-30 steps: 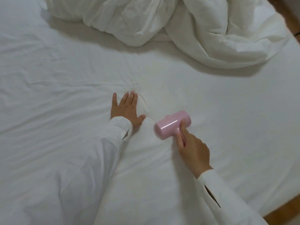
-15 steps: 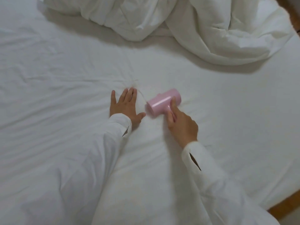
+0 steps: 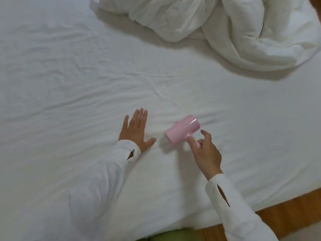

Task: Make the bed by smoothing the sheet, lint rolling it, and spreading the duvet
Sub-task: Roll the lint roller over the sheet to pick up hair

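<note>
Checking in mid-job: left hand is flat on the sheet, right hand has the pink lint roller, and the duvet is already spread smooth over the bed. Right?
Not quite. In the head view the duvet is still bunched in a heap at the far side of the bed, not spread. The rest holds: the left hand lies flat on the sheet, and the right hand holds the pink lint roller.

The right hand [image 3: 206,150] has pulled the pink lint roller [image 3: 182,129] back toward the person and away from the left hand [image 3: 134,130]. Half a second ago the roller sat right next to the left hand's fingers. Now there is a gap of sheet [image 3: 86,101] between them. The right hand's pointer finger has lifted off the roller and sticks out.
</note>
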Tool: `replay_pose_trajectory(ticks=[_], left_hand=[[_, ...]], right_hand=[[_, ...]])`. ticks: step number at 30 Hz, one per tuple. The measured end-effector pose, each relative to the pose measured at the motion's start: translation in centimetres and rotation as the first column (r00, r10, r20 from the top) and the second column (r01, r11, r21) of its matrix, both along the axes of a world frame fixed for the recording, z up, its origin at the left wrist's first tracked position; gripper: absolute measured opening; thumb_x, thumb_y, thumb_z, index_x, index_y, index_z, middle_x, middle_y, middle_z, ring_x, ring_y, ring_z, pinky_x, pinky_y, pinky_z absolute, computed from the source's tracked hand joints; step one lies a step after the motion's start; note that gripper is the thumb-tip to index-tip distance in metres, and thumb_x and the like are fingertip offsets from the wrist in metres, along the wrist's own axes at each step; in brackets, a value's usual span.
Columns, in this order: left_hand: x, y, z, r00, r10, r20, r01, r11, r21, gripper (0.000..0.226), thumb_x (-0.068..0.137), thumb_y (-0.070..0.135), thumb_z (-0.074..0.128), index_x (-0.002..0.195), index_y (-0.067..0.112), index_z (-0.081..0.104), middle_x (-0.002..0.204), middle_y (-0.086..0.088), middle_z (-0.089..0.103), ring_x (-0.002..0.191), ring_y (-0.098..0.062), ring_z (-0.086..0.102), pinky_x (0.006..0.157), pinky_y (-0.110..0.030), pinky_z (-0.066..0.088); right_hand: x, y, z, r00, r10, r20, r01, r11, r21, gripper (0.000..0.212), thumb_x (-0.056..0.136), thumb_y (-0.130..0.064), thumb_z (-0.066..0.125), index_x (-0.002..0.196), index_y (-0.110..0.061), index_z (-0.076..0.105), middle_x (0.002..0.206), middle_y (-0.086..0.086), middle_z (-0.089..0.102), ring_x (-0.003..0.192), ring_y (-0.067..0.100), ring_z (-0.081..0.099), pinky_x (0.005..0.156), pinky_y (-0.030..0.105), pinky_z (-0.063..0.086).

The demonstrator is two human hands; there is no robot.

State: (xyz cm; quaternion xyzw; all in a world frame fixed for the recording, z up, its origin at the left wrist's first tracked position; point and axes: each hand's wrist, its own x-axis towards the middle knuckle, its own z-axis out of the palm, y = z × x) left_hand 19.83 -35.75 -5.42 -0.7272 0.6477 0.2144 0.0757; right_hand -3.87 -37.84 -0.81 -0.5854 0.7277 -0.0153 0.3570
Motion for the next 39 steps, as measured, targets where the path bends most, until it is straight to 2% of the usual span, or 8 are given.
replay_pose_trajectory(ticks=[2,4,7,10,16,25,34,39], left_hand=[[0.7,2.9,-0.5,0.994,0.111,-0.001,-0.11,0.992,0.054,0.12,0.075,0.078,0.043,0.142,0.009,-0.029,0.155,-0.006,-0.025,0.143,-0.019,-0.024,0.116,-0.042,-0.014],[1.2,5.4,-1.1,0.968,0.251,0.015,-0.251,0.962,0.113,0.136,0.063,0.085,0.047,0.136,0.005,-0.036,0.152,-0.011,-0.031,0.141,-0.023,-0.029,0.114,-0.042,-0.016],[2.2,8.3,-1.9,0.897,0.435,0.078,-0.442,0.875,0.198,0.151,0.051,0.089,0.053,0.139,0.003,-0.034,0.15,-0.016,-0.033,0.139,-0.028,-0.031,0.114,-0.046,-0.015],[3.1,9.8,-2.7,0.84,0.534,0.098,-0.538,0.791,0.292,0.157,0.042,0.093,0.053,0.138,0.007,-0.036,0.148,-0.014,-0.038,0.137,-0.027,-0.035,0.114,-0.051,-0.014],[3.6,9.8,-3.7,0.824,0.566,0.034,-0.546,0.774,0.32,0.161,0.034,0.095,0.051,0.132,0.011,-0.045,0.142,-0.011,-0.048,0.132,-0.025,-0.043,0.11,-0.053,-0.019],[3.7,9.9,-3.4,0.827,0.562,0.023,-0.533,0.771,0.349,0.16,0.033,0.097,0.048,0.128,0.012,-0.048,0.139,-0.011,-0.051,0.129,-0.026,-0.046,0.107,-0.054,-0.022],[4.0,10.0,-2.5,0.858,0.511,0.047,-0.489,0.786,0.379,0.162,0.038,0.089,0.061,0.133,0.01,-0.043,0.142,-0.013,-0.046,0.133,-0.028,-0.041,0.111,-0.056,-0.015],[4.7,9.9,-2.0,0.882,0.463,0.083,-0.452,0.785,0.424,0.166,0.035,0.087,0.066,0.133,0.008,-0.043,0.145,-0.014,-0.042,0.135,-0.03,-0.037,0.111,-0.055,-0.011]], right_hand=[[1.2,1.9,-0.5,1.0,0.016,0.007,-0.016,0.999,0.038,0.039,0.092,-0.062,0.042,0.1,-0.027,0.058,0.079,-0.012,0.063,0.082,0.017,0.06,0.068,0.032,0.04],[2.3,3.3,-1.0,0.999,0.043,0.032,-0.045,0.997,0.063,0.044,0.091,-0.065,0.042,0.081,-0.026,0.059,0.074,-0.008,0.065,0.077,0.017,0.061,0.066,0.031,0.042],[3.7,3.6,-2.3,0.994,0.096,0.054,-0.103,0.983,0.154,0.041,0.088,-0.064,0.047,0.081,-0.026,0.06,0.076,-0.008,0.067,0.072,0.016,0.063,0.07,0.033,0.046],[4.4,2.4,-3.3,0.979,0.033,0.199,-0.092,0.952,0.292,0.04,0.084,-0.059,0.053,0.085,-0.021,0.065,0.073,-0.007,0.071,0.056,0.018,0.057,0.067,0.035,0.049],[8.1,-1.1,-4.2,0.939,0.106,0.328,-0.214,0.926,0.312,0.037,0.09,-0.046,0.059,0.077,-0.012,0.066,0.058,-0.003,0.055,0.052,0.016,0.043,0.051,0.025,0.038],[19.7,-5.8,-6.2,0.901,0.297,0.317,-0.363,0.916,0.172,0.039,0.083,-0.057,0.054,0.071,-0.022,0.066,0.054,-0.008,0.057,0.047,0.015,0.047,0.06,0.029,0.041],[7.3,1.4,-6.4,0.961,0.116,0.249,-0.173,0.961,0.218,0.06,0.082,-0.064,0.055,0.074,-0.006,0.066,0.053,-0.009,0.054,0.057,0.015,0.05,0.065,0.036,0.042],[7.4,1.2,-6.1,0.957,0.125,0.26,-0.186,0.956,0.225,0.047,0.086,-0.056,0.056,0.071,-0.013,0.068,0.052,-0.008,0.054,0.055,0.016,0.049,0.063,0.035,0.042]])
